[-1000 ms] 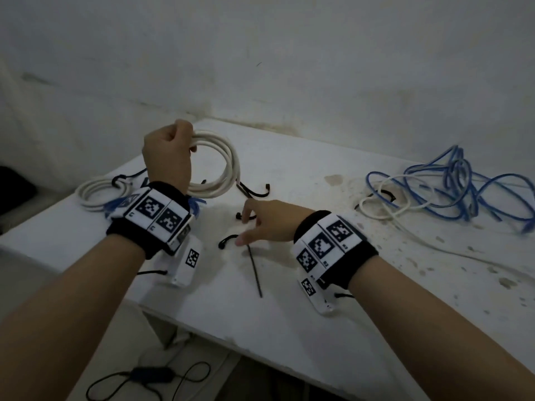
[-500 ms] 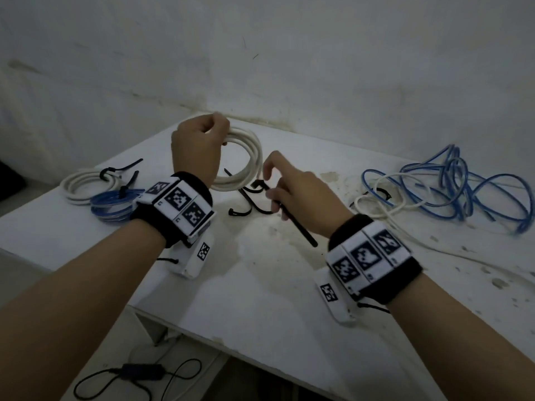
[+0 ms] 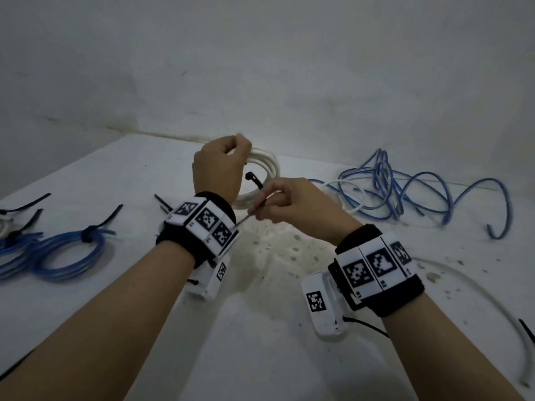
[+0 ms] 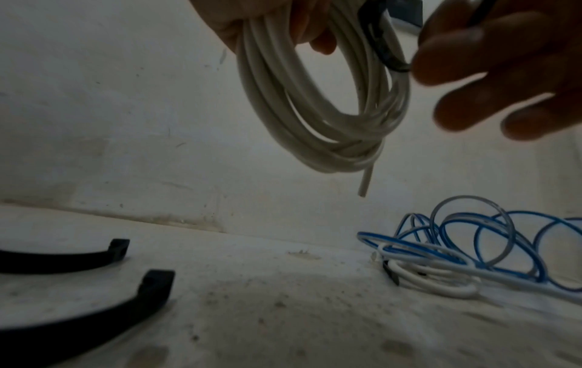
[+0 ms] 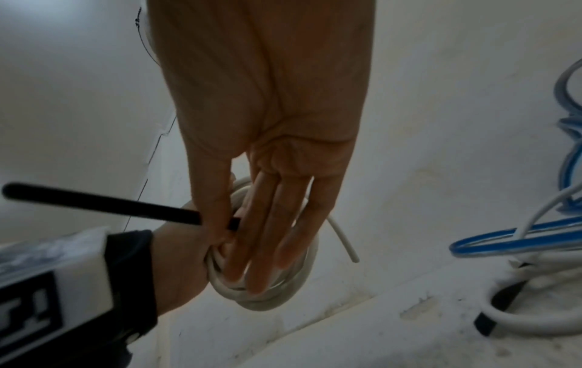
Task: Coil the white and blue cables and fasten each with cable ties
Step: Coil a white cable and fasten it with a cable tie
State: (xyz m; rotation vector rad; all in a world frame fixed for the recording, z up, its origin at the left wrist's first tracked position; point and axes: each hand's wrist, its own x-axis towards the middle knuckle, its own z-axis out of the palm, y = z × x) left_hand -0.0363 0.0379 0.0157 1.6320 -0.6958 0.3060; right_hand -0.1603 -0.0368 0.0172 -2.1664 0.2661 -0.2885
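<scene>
My left hand (image 3: 228,157) grips a coiled white cable (image 3: 267,166) by its top and holds it upright above the white table (image 3: 260,328). The coil (image 4: 315,112) hangs below the fingers with one cut end sticking down. My right hand (image 3: 265,202) pinches a black cable tie (image 3: 254,183) just right of the left wrist. The tie's head points up at the coil's inner side. In the right wrist view the tie (image 5: 110,204) sticks out left from thumb and forefinger, and the other fingers (image 5: 267,236) lie straight in front of the coil (image 5: 283,296).
A blue coil (image 3: 72,256) bound with a black tie lies at the left, beside loose black ties (image 3: 111,217). Tangled blue and white cables (image 3: 405,195) sprawl at the right by the wall. A white cable (image 3: 477,287) runs along the right edge.
My right hand picked a black tie off the table and raised it to the coil. The left hand kept hold of the white coil and lifted it slightly.
</scene>
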